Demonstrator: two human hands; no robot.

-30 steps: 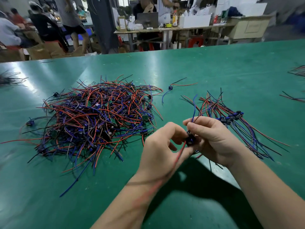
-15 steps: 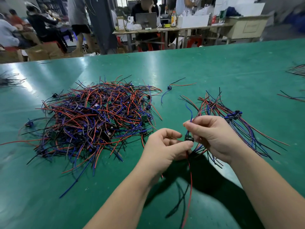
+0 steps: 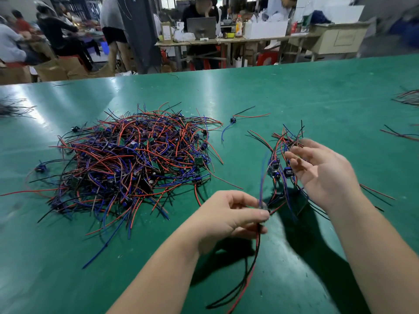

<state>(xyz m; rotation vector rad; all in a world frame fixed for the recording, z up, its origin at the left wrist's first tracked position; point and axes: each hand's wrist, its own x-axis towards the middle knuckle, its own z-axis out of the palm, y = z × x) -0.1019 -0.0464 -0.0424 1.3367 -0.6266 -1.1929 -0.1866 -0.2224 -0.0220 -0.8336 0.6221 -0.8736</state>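
Note:
My left hand (image 3: 229,214) pinches a small black component (image 3: 265,209) between thumb and fingers; its red and black wires (image 3: 251,268) hang down towards me and a blue wire rises from it. My right hand (image 3: 322,173) hovers with fingers spread and palm turned left, holding nothing, just over a small sorted bundle of wired components (image 3: 281,164). A big tangled heap of red, blue and black wired parts (image 3: 131,164) lies to the left on the green table (image 3: 294,91).
One loose wired part (image 3: 233,120) lies beyond the heap. More wire bundles sit at the table's far right edge (image 3: 408,98) and far left edge (image 3: 11,108). Behind the table, people sit and stand at other benches.
My right hand let go of the component and lifted away to the right, opening over the sorted bundle. My left hand kept the component and dropped slightly towards me.

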